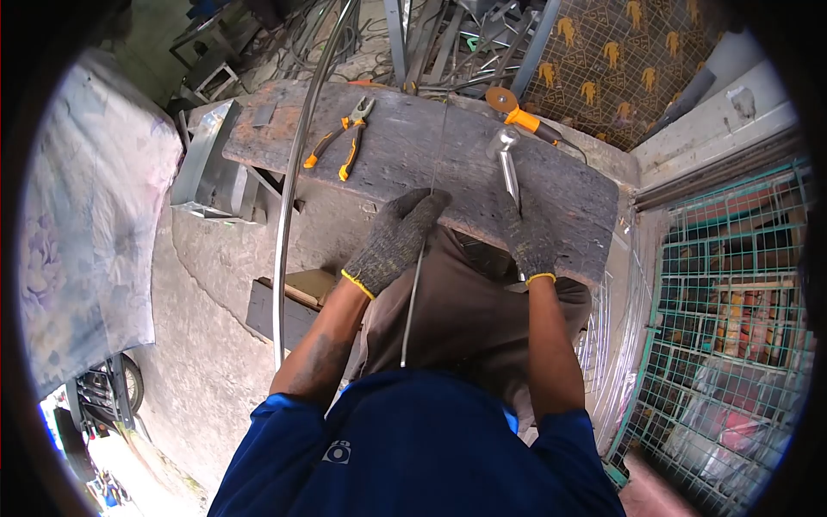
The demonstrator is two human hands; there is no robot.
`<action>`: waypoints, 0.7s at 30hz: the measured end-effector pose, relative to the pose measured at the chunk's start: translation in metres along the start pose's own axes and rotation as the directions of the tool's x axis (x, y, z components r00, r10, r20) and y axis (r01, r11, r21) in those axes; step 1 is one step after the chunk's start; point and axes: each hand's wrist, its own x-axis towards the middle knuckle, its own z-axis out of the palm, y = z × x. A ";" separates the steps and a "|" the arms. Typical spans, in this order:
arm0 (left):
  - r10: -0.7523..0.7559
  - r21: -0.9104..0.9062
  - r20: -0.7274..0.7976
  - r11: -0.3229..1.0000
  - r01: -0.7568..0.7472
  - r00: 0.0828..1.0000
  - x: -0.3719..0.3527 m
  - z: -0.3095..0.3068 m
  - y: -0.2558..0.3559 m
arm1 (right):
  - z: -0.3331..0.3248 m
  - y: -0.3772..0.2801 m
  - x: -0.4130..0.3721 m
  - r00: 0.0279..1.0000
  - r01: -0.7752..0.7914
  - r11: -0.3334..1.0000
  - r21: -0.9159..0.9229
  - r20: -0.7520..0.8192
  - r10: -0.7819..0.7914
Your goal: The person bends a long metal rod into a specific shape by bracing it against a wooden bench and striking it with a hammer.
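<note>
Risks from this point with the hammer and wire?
1. The left hand pins the wire on the plank close to the hammer in the right hand: a stray blow may catch fingers.
2. The wire's free end overhangs the lap and could whip.
3. Loose pliers may bounce off.

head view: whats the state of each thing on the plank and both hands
left hand, gloved, holding wire at plank edge
right hand, gloved, gripping hammer
wire, pinned across plank
hammer, held, head over plank
pliers, lying loose, handles spread
grinder, lying untouched

Lower hammer handle (512, 185) inside the right hand (530, 239); wire (413, 297) faint across plank (388, 146).
</note>
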 end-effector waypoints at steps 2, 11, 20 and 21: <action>-0.008 0.057 -0.001 0.998 0.008 1.000 -0.009 -0.015 -0.015 | -0.001 -0.001 -0.001 1.000 -0.002 1.000 0.006 0.002 0.002; 0.324 0.491 0.184 0.788 -0.372 0.928 -0.081 -0.065 -0.052 | 0.001 0.002 -0.003 1.000 0.012 0.998 -0.061 -0.015 -0.013; 0.128 0.654 0.090 0.741 -0.156 0.988 -0.150 -0.088 -0.107 | 0.011 0.019 -0.002 0.999 0.051 0.998 -0.038 -0.006 -0.051; 0.098 0.697 0.068 0.707 -0.118 0.993 -0.156 -0.088 -0.121 | 0.012 0.021 -0.002 0.997 0.071 0.997 -0.024 -0.027 -0.072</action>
